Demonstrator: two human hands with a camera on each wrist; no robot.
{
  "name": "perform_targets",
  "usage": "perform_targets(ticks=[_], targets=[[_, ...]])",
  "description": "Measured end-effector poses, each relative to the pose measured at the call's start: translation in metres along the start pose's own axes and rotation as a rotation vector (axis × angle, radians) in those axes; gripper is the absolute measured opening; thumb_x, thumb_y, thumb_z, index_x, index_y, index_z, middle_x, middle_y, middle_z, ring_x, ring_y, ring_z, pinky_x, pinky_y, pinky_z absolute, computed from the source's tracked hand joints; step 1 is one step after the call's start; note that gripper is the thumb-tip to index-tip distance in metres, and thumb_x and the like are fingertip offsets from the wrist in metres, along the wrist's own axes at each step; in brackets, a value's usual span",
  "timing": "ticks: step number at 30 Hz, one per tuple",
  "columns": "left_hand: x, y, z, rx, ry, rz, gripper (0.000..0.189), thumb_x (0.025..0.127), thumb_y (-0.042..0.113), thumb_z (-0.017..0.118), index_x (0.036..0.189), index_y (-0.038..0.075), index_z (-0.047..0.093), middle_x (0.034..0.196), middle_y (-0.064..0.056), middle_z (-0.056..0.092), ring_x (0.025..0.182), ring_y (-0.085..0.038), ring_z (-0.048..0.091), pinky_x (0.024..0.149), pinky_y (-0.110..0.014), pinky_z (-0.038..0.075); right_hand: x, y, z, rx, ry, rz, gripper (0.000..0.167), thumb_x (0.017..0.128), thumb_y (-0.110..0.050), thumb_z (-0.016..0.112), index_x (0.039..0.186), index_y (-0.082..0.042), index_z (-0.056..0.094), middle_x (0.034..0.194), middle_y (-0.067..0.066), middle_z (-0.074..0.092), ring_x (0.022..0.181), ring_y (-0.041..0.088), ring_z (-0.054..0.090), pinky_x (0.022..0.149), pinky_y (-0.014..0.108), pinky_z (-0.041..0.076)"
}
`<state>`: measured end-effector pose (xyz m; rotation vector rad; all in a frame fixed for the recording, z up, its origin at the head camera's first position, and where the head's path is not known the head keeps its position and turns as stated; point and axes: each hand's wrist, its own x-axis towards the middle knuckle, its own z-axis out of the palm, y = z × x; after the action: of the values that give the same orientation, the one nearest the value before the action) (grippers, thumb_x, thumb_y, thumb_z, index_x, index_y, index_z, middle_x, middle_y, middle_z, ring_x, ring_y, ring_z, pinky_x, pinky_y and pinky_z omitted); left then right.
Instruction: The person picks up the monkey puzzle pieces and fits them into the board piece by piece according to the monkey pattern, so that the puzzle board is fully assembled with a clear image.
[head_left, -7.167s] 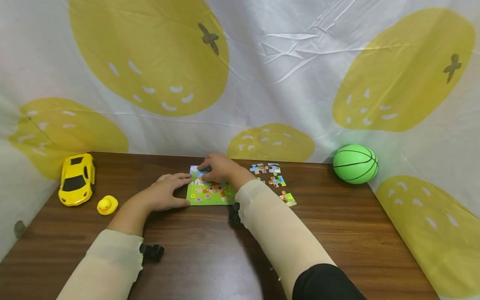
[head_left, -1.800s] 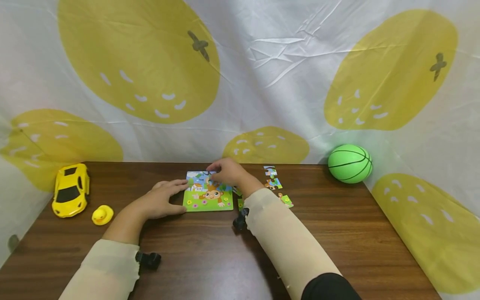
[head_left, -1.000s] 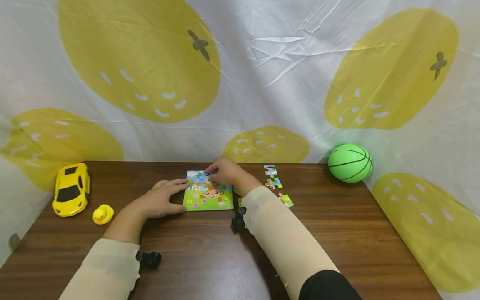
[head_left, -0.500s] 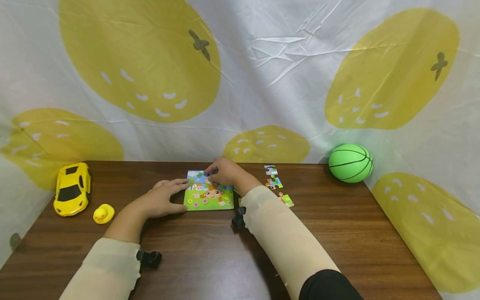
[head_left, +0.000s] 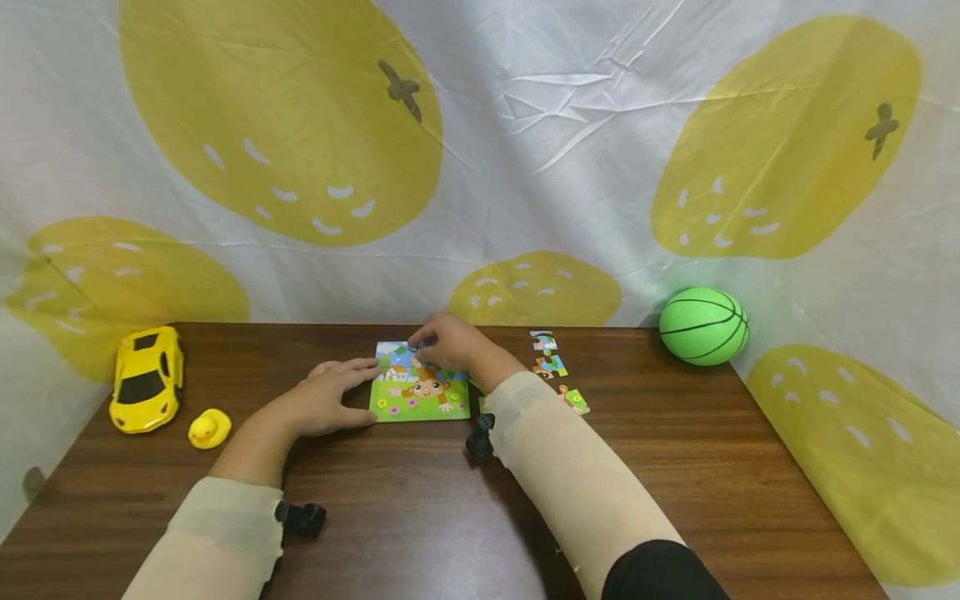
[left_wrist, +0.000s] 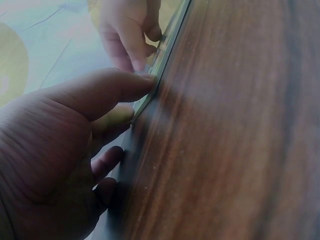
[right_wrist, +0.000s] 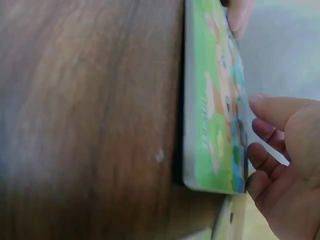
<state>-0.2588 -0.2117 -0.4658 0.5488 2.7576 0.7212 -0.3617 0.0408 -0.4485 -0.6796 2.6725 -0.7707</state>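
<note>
The puzzle board, a square jigsaw with a cartoon monkey on green grass, lies flat at the back middle of the table. My left hand touches its left edge, thumb by the near corner and fingers further up, spread and fairly straight. Over the upper right of the board my right hand bends its thumb and fingers down, pinching a small puzzle piece against the picture; the hand hides most of that piece. In the right wrist view, the fingertips of the right hand meet the top of the puzzle board.
Several loose puzzle pieces lie right of the board, some partly hidden by the right arm. A green ball sits at the back right corner. On the left are a yellow toy car and a yellow rubber duck. A printed curtain stands behind.
Since the earliest frame, a blue-and-brown piece has left the back row of loose pieces. Over the last second both hands have stayed nearly still on the board.
</note>
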Motion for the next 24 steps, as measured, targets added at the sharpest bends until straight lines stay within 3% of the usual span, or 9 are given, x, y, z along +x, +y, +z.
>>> perform_targets(ticks=[7,13,15,21,24], targets=[[0.001,-0.002,0.001,0.015,0.010,0.014,0.083,0.095,0.049,0.076,0.164,0.016,0.046,0.177,-0.005,0.033,0.159,-0.051,0.024,0.122,-0.079,0.026,-0.023,0.022,-0.029,0.056,0.053,-0.053,0.039,0.108,-0.025,0.065,0.146,-0.015,0.068,0.128,0.006,0.071,0.108,0.020,0.067,0.090,0.039,0.057],[-0.001,-0.004,0.000,0.031,0.012,-0.012,0.083,0.094,0.049,0.076,0.165,0.018,0.045,0.177,-0.005,0.032,0.159,-0.050,0.024,0.120,-0.082,0.026,-0.053,0.050,-0.059,0.095,0.141,-0.067,0.041,0.106,-0.025,0.068,0.144,-0.009,0.068,0.131,0.012,0.069,0.110,0.025,0.064,0.094,0.041,0.054],[-0.001,-0.004,-0.001,0.037,0.012,-0.012,0.083,0.095,0.049,0.076,0.165,0.017,0.045,0.177,-0.005,0.032,0.159,-0.051,0.024,0.120,-0.082,0.026,-0.063,0.060,-0.067,0.108,0.162,-0.050,0.042,0.106,-0.025,0.068,0.144,-0.007,0.068,0.131,0.013,0.069,0.111,0.027,0.063,0.095,0.042,0.054],[-0.001,-0.004,0.000,0.042,0.017,-0.001,0.083,0.095,0.049,0.076,0.164,0.017,0.045,0.177,-0.005,0.033,0.159,-0.051,0.024,0.120,-0.081,0.026,-0.083,0.101,-0.084,0.122,0.199,0.053,0.042,0.106,-0.029,0.068,0.144,-0.010,0.068,0.128,0.011,0.070,0.102,0.028,0.068,0.081,0.037,0.056],[-0.001,-0.004,0.000,0.044,0.018,-0.006,0.083,0.095,0.050,0.076,0.164,0.017,0.045,0.177,-0.005,0.033,0.159,-0.051,0.024,0.119,-0.083,0.025,-0.087,0.118,-0.089,0.097,0.205,0.089,0.042,0.106,-0.029,0.067,0.145,-0.011,0.067,0.129,0.012,0.070,0.107,0.028,0.069,0.084,0.039,0.056]])
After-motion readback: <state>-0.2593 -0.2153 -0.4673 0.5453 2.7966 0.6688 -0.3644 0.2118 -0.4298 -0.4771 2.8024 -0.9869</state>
